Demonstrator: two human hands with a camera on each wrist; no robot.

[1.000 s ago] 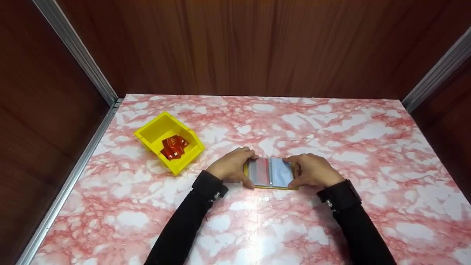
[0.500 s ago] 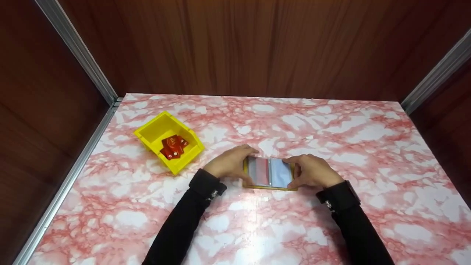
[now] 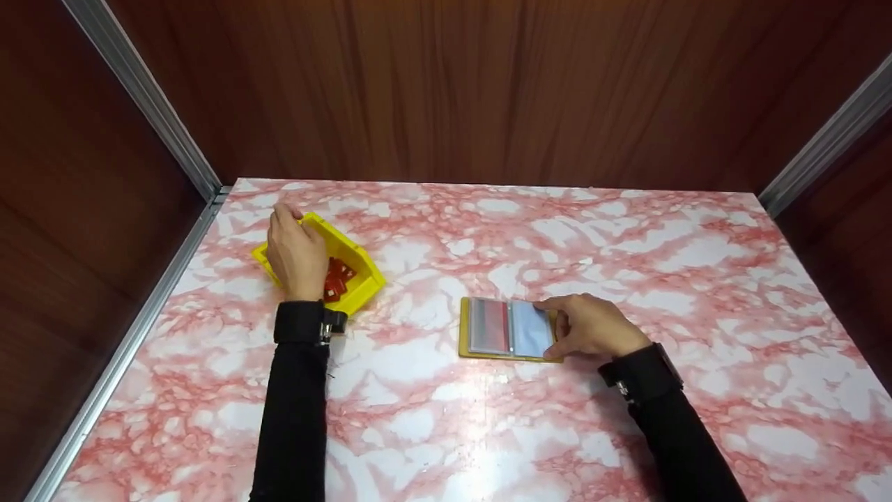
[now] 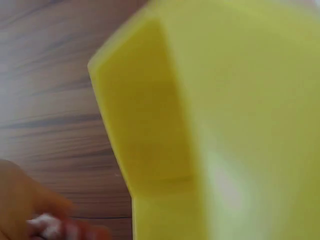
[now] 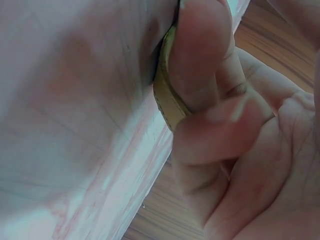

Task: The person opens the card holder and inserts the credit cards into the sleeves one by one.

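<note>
A small card holder (image 3: 489, 326) with a yellow cover and clear plastic sleeves lies unfolded flat on the table. Its left sleeve has a red strip; the right one looks pale blue. My right hand (image 3: 592, 324) pinches the holder's right edge, and the right wrist view shows the bent yellow cover (image 5: 170, 102) between thumb and fingers. Over the far left part of a yellow bin (image 3: 355, 251) is my left hand (image 3: 296, 254), covering some of the red cards (image 3: 338, 279) inside. In the left wrist view that hand is blurred, apart from the bin wall (image 4: 260, 125).
The table (image 3: 557, 432) has a red and white marbled top. A dark wooden wall (image 3: 446, 90) rises behind it, with metal rails (image 3: 146, 90) in the corners and wooden panels on both sides.
My left hand has let go of the card holder's left side and moved left and away to the yellow bin. The right hand has stayed on the holder's right edge.
</note>
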